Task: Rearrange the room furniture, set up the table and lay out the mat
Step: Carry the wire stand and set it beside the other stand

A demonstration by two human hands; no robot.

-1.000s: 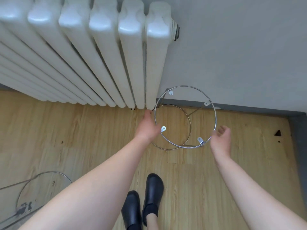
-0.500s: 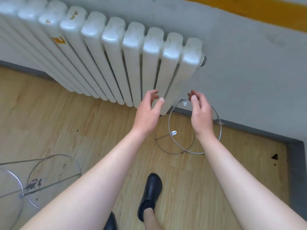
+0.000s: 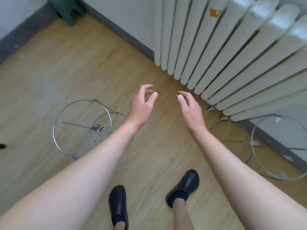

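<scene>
Two wire ring frames stand on the wooden floor. One wire frame is at the left, below my left forearm. The other wire frame stands at the right by the wall, under the end of the radiator. My left hand and my right hand hover side by side over bare floor between the two frames. Both hands hold nothing, their fingers loosely curled and apart. Neither hand touches a frame.
A white ribbed radiator fills the upper right along the wall. A green stool stands in the far left corner. My two black shoes are on the floor at the bottom centre.
My view has swung left. Both hands have left the frame by the radiator, which now stands at the right; the second frame has come nearer the middle left.
</scene>
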